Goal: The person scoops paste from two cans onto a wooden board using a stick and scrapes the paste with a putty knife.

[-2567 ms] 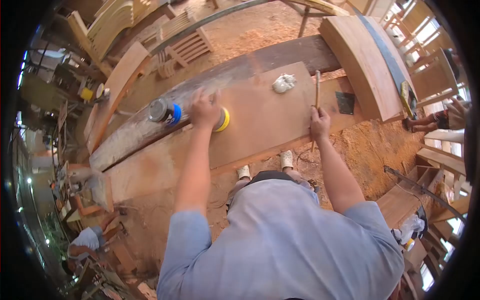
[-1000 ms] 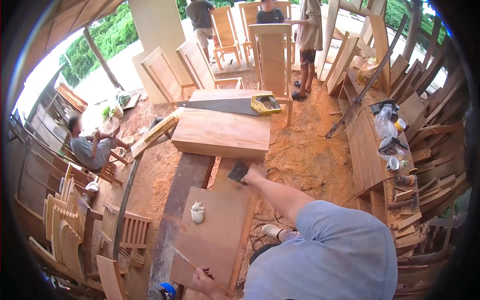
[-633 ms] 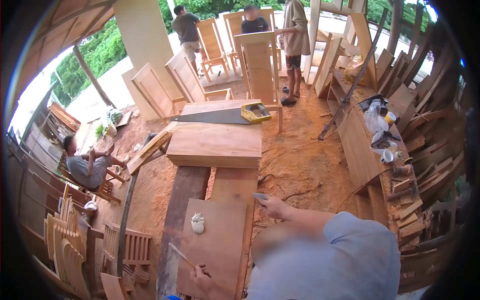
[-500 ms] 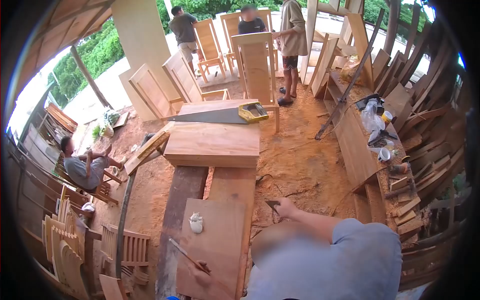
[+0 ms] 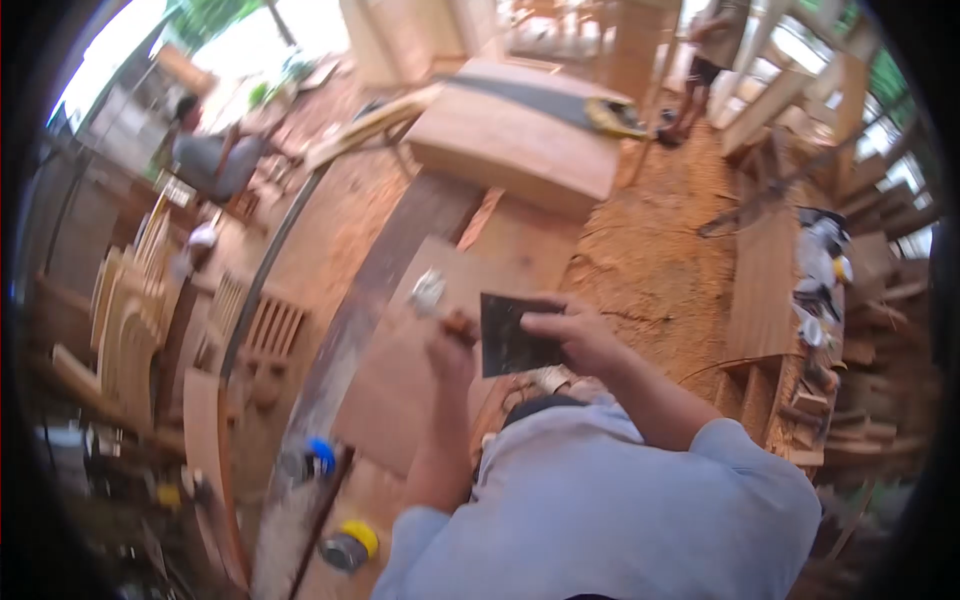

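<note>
Head view: nearest, just above the grey-blue shirt [image 5: 610,500] and close to the centre of the clock, the right hand [image 5: 580,335] grips a dark sheet [image 5: 505,340], its thumb laid across the face. Half a second ago this hand held the sheet away to the right, over the ground; now it has brought it in front of the body, and the left hand [image 5: 452,345] has come up just beside its left edge. With both hands so near, the work seems to me centred on this sheet. The left fingers look curled, but because of blur I cannot tell whether they hold the thin stick seen earlier, or whether they touch the sheet. The sheet is flat, dull, almost black and roughly four-sided, with its broad face turned to the camera. Beyond the hands, toward eight o'clock, lies a brown board [image 5: 385,385], and on it, at nine, a whitish lump [image 5: 428,290]. Two cans, one blue-banded [image 5: 310,460] and one yellow-banded [image 5: 350,547], stand toward seven. Farther, at twelve, is a wooden block [image 5: 510,150] with a handsaw [image 5: 540,100] resting on top.
</note>
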Available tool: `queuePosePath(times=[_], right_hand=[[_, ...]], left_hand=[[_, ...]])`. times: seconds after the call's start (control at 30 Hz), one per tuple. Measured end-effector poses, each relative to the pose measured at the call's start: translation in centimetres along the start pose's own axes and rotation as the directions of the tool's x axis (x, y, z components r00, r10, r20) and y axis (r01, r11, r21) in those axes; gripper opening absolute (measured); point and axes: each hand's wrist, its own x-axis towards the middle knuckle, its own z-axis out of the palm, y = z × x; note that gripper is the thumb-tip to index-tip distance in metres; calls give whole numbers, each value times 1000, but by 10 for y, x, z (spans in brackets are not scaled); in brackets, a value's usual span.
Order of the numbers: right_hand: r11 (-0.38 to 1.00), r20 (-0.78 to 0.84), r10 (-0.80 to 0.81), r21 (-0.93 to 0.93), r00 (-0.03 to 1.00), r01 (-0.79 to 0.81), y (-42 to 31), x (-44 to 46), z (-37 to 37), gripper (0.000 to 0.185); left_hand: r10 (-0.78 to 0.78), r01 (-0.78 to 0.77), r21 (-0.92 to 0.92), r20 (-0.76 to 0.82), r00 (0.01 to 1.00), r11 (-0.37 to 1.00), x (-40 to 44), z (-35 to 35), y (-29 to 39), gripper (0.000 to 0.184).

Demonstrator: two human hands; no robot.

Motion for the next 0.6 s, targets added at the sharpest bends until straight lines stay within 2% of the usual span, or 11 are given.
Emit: queuePosePath(times=[0.1, 0.17, 0.2, 0.27, 0.4, 0.5, 0.53, 0.57, 0.6], right_hand=[[993, 7, -59, -105, 998, 59, -2, 0, 23, 40], [982, 14, -100, -158, 995, 101, -1, 0, 29, 38], [982, 13, -103, -159, 995, 104, -2, 0, 32, 38], [957, -29, -125, -266, 992, 113, -1, -1, 39, 36], [932, -49, -161, -338, 986, 135, 3, 1, 41, 34], [942, -73, -155, -310, 985, 126, 5, 0, 42, 34], [937, -48, -161, -321, 986, 138, 5, -2, 43, 35], [932, -23, -165, -330, 986, 148, 6, -3, 43, 36], [934, -27, -167, -325, 986, 150, 7, -4, 44, 36]], left_hand=[[-13, 22, 89, -97, 995, 996, 13, 23, 6, 33], [-21, 13, 154, 51, 998, 988, 10, 28, 9, 36], [-23, 14, 153, 55, 998, 988, 13, 24, 8, 36], [-116, 138, -42, 334, 936, 990, 18, 14, 7, 42], [-141, 189, -79, 408, 902, 979, 22, 10, 3, 45], [-100, 123, -35, 385, 918, 992, 25, 6, -15, 43], [278, -337, 267, 237, 931, 903, 25, 11, -29, 36], [636, -625, 571, 217, 741, 532, 24, 12, -37, 32], [632, -623, 573, 221, 743, 533, 24, 8, -37, 32]])
